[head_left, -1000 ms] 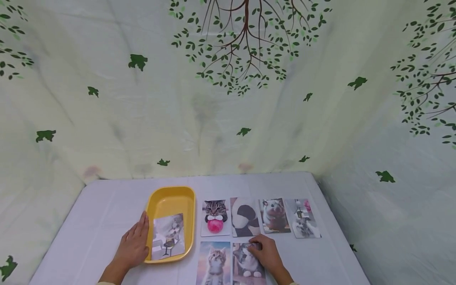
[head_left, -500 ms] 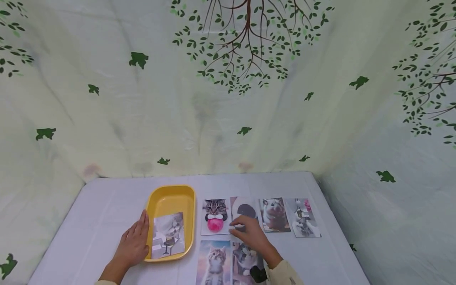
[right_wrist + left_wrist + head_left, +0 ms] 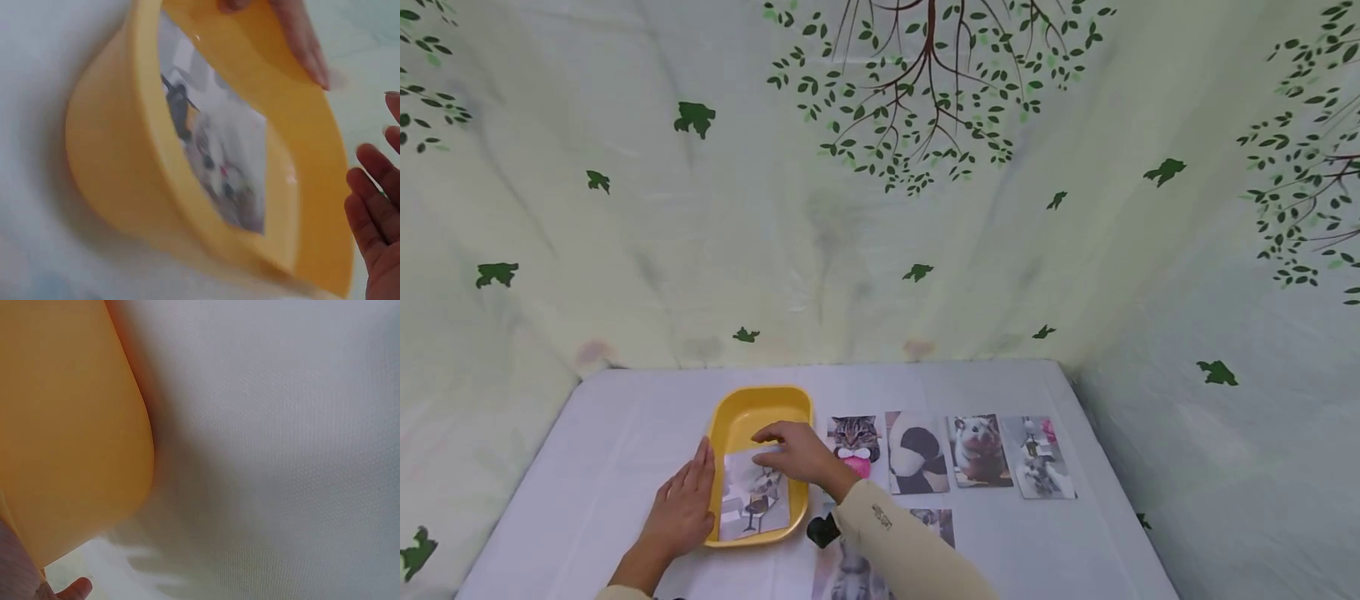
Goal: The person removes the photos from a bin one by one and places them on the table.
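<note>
My left hand (image 3: 681, 508) rests with straight fingers along the left side of a yellow plastic tray (image 3: 762, 392). Inside the tray lies a picture card (image 3: 755, 508) showing a pale fluffy animal and a dark stemmed glass. Over the tray's right side reaches my right hand (image 3: 797, 452), thumb and forefinger apart above the card's upper part. In the right wrist view its fingers (image 3: 375, 206) are loosely extended with nothing between them, beside the tray wall (image 3: 112, 144). The left wrist view shows mostly the tray's outer side (image 3: 75, 425).
Right of the tray, a row holds a cat card (image 3: 854, 433), a black-and-white card (image 3: 917, 454), a hamster card (image 3: 979, 450) and a pale animal card (image 3: 1043, 458). Nearer, the right sleeve (image 3: 910, 542) partly covers two kitten cards. White cloth (image 3: 572, 500) covers the table.
My right hand has moved from the grey kitten card, past the black-and-white card, leftward to over the tray. My left hand stays at the tray's side. The cards keep their places.
</note>
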Action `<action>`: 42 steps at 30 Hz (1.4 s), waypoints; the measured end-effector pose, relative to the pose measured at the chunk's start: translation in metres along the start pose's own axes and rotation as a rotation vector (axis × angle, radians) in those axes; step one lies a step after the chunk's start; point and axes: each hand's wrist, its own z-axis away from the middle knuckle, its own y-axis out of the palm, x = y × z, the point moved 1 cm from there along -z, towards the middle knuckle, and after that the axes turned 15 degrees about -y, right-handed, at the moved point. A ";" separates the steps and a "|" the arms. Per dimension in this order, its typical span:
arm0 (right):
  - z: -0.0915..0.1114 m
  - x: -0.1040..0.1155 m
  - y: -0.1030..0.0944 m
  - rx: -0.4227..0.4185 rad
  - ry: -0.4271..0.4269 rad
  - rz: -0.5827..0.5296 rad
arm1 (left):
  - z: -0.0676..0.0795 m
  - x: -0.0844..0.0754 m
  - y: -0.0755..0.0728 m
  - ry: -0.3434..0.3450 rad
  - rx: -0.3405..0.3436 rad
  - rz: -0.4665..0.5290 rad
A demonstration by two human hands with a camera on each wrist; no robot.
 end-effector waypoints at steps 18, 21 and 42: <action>-0.032 -0.019 0.055 -0.158 0.480 0.052 | -0.001 0.001 0.003 -0.026 0.014 0.004; -0.032 -0.020 0.061 -0.156 0.483 0.124 | -0.001 0.002 0.004 -0.033 0.013 -0.001; -0.027 -0.020 0.065 -0.229 0.406 -0.183 | 0.003 0.001 -0.002 -0.008 -0.019 -0.010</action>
